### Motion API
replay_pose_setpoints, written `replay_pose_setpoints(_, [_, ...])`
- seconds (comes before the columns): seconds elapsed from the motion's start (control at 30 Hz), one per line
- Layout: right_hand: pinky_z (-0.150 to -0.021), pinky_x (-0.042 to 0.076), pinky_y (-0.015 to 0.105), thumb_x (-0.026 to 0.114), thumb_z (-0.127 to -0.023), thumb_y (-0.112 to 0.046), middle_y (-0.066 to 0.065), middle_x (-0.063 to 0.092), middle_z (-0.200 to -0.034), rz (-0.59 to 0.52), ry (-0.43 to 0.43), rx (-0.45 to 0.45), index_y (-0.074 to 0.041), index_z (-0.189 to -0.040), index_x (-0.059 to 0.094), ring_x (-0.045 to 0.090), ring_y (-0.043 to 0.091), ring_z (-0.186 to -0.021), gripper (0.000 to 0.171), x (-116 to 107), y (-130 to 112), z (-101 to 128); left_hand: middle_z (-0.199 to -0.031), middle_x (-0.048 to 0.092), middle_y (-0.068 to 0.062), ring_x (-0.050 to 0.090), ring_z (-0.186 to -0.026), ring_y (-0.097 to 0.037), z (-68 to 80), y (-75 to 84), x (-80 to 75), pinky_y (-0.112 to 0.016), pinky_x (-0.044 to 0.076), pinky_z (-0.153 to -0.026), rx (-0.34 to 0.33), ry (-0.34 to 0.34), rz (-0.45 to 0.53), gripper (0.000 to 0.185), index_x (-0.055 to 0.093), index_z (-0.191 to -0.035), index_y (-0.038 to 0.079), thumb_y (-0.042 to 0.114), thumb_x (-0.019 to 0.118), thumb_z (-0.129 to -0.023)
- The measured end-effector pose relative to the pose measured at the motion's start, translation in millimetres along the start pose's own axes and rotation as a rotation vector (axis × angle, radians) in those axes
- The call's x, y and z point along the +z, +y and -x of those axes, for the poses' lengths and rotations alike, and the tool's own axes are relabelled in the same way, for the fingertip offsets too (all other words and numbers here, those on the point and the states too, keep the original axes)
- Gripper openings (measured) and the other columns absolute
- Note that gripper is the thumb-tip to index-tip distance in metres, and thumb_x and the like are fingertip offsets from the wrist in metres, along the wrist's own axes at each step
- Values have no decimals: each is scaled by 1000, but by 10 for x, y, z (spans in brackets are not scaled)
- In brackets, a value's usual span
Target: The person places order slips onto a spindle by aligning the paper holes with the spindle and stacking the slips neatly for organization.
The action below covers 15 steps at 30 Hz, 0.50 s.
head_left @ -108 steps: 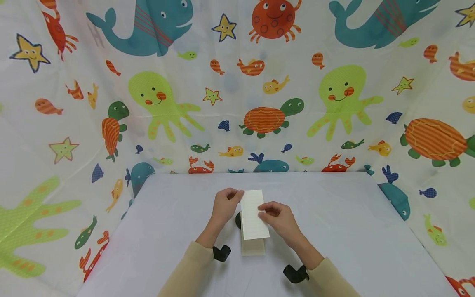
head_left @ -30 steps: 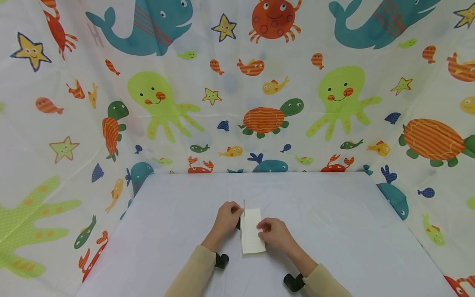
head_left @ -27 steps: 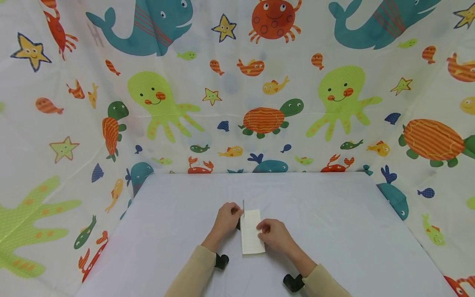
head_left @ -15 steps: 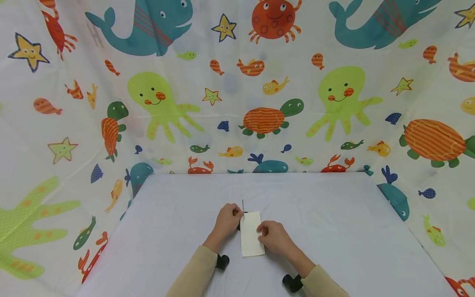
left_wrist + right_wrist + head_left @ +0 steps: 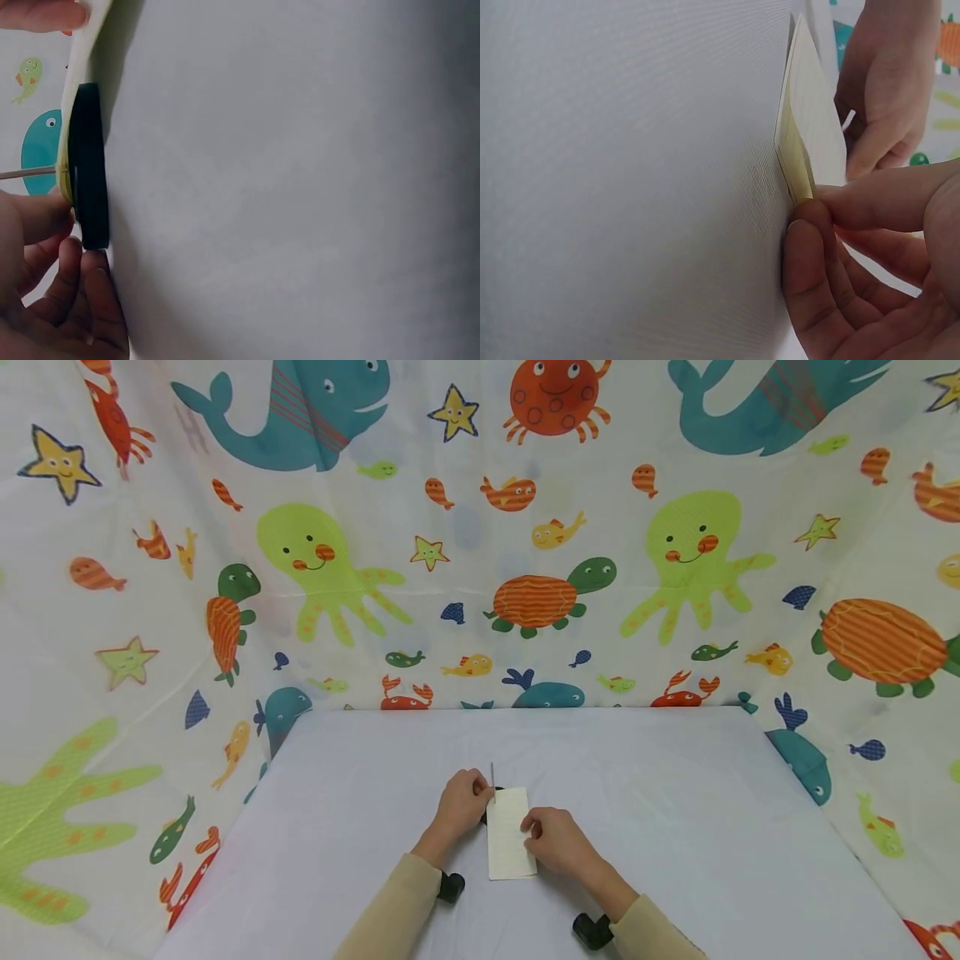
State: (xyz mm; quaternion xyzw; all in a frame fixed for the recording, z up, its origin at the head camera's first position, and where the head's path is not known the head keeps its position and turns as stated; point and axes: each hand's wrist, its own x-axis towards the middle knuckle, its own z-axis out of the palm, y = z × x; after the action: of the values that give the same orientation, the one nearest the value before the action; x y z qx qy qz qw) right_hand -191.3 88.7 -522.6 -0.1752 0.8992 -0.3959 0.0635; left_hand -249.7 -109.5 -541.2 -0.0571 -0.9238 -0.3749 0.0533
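Paper stack (image 5: 510,833) — a small pad of pale yellow lined sheets — lies near the middle of a white table (image 5: 675,827), its long side pointing away from the person. A black binder clip (image 5: 88,169) sits on the pad's left edge, near the far corner; in the head view only a sliver of black shows there, between the pad and the left hand. One thin metal lever of the clip (image 5: 492,774) stands upright just above that corner.

Left hand (image 5: 461,802) is at the clip, its fingers curled in and its thumb and fingertips pinching around the clip's lever and body, as the left wrist view shows up close. Right hand (image 5: 557,841) holds the pad's right edge near the closer end — thumb on top, curled fingers tucked beneath — pinching the sheets together. In the right wrist view the pad's edge is lifted slightly off the table at that grip, and the layered sheets are visible.

Both arms wear tan sleeves (image 5: 390,914), and a small black camera mount (image 5: 451,887) shows at each wrist.

Behind and to both sides of the table hangs a white cloth backdrop (image 5: 480,568) printed with cartoon sea animals: whales, octopuses, turtles, crabs, starfish and small fish.
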Motion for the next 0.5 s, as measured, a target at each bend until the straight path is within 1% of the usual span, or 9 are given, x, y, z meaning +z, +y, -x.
replay_pose_setpoints(0.13, [-53,40,25,69,-84,4,-1,53,-73,10,-16,16,-3,-95,68,48,13,-64,13,-4,5,11,-78,52,0,48,-72,-15,6,9,-19,-31,42,-64,-3,1,31,8,65,-87,7,9,70,-93])
replay_pose_setpoints(0.27, [-54,40,25,70,-85,2,-1,54,-74,15,-28,32,-3,-97,69,49,13,-65,12,-23,-10,24,-79,55,0,50,-73,-15,41,5,-54,-32,44,-66,-7,3,33,5,66,-90,4,7,67,-94])
replay_pose_setpoints(0.37, [-54,40,25,70,-85,1,-1,55,-74,16,-32,42,-3,-97,69,49,14,-65,13,-53,-29,46,-81,57,-1,52,-74,-16,85,22,-108,-33,46,-67,-11,-7,29,6,66,-92,3,8,66,-94])
replay_pose_setpoints(0.5, [-55,41,26,70,-85,1,-1,55,-76,10,-48,48,-3,-99,70,50,14,-67,15,-104,-40,86,-83,59,-1,53,-75,-16,148,56,-206,-34,47,-68,-32,-25,20,6,67,-93,4,9,68,-94])
